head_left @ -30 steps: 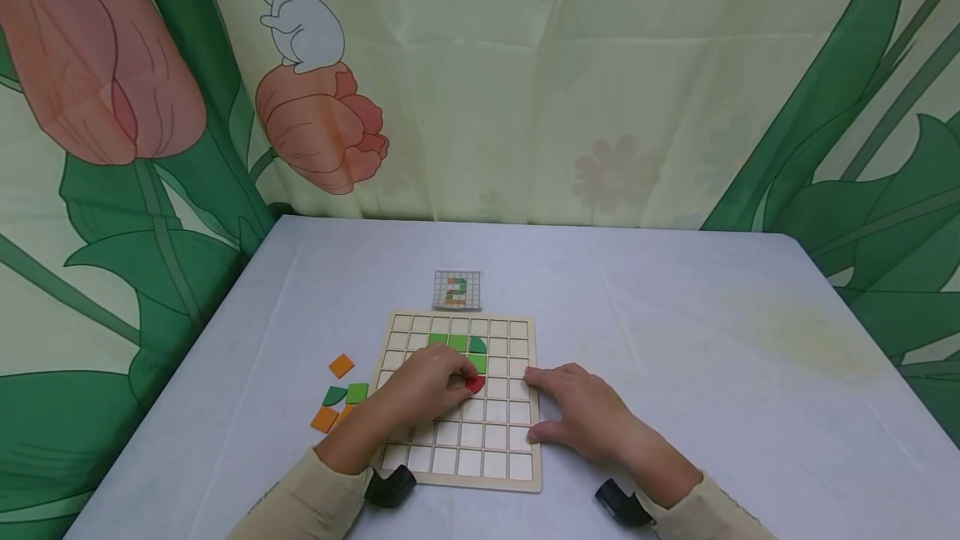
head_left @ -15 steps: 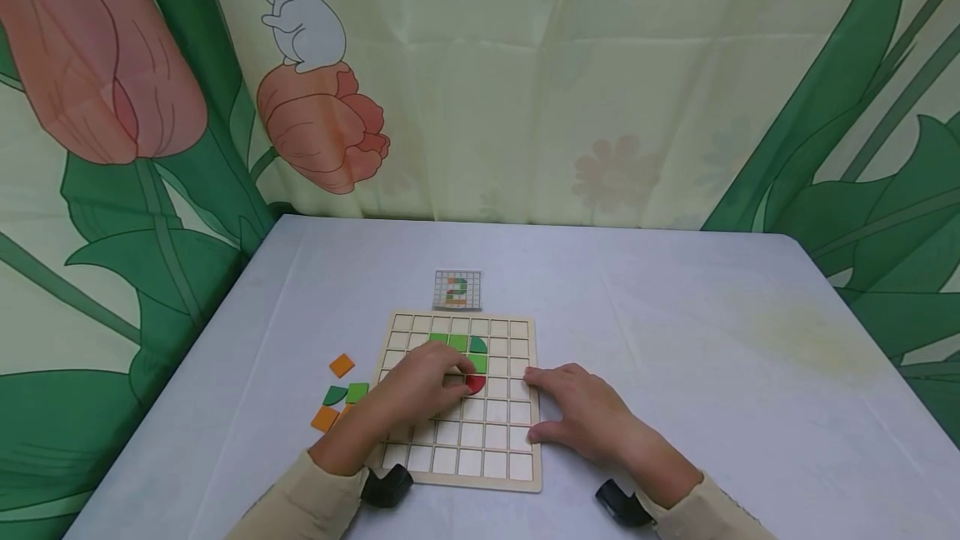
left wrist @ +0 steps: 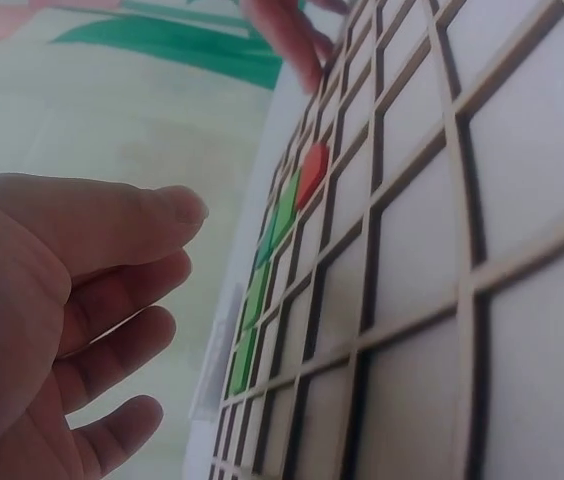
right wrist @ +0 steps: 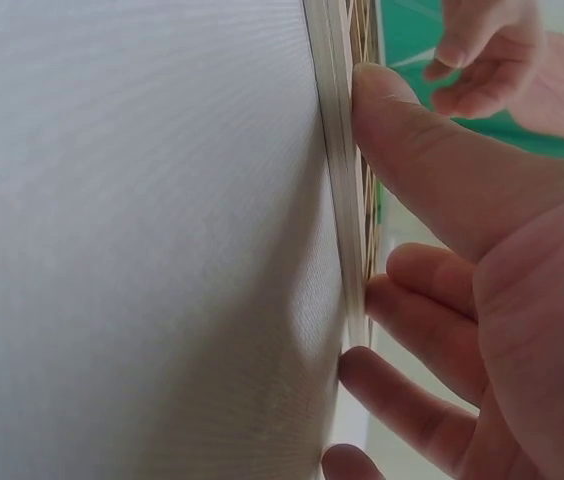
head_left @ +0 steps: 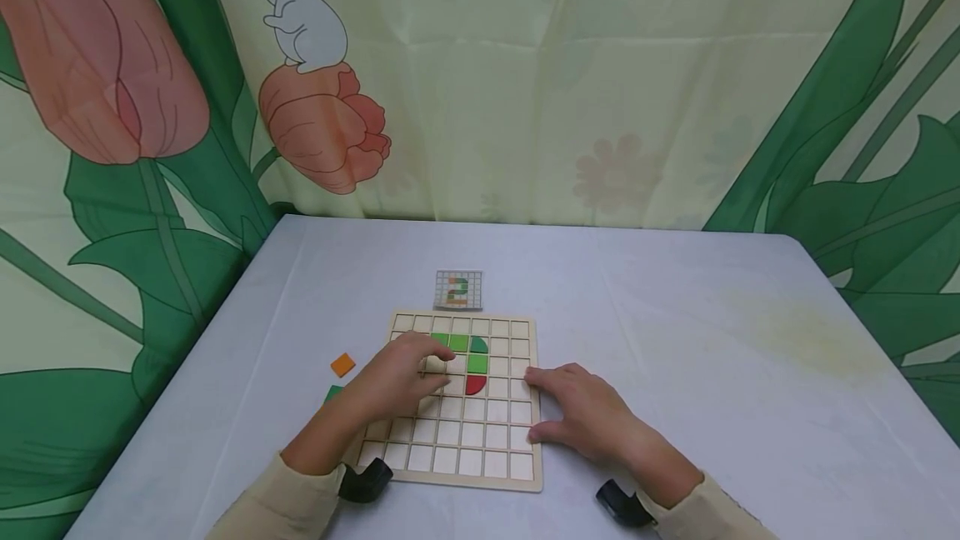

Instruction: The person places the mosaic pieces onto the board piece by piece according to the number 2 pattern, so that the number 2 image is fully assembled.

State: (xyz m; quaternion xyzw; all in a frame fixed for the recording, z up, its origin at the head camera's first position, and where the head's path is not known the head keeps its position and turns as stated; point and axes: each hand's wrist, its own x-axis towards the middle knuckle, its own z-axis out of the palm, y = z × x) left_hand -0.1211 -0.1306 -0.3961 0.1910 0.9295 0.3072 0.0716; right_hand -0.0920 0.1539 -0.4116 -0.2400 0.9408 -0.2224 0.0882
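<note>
A wooden grid board [head_left: 450,480] lies on the table. In its cells sit two light green squares [head_left: 458,343] in a row, a dark green quarter-round tile [head_left: 478,345], another light green square [head_left: 477,364] and a red quarter-round tile [head_left: 476,385]. Over the board's left half hovers my left hand [head_left: 401,373], thumb and fingers apart with nothing between them; the left wrist view shows the hand [left wrist: 92,290] clear of the grid. My right hand [head_left: 588,415] rests its thumb and fingertips on the board's right edge, fingers extended, as the right wrist view also shows.
Left of the board lie an orange square tile [head_left: 342,365] and a dark green tile [head_left: 333,392], partly covered by the left forearm. A small pattern card [head_left: 458,290] stands just behind the board. A printed curtain [head_left: 525,107] hangs behind the table.
My left hand has let go of the red tile and drawn back to the left, its fingers spreading. The red tile stays in its cell. The right hand has not moved.
</note>
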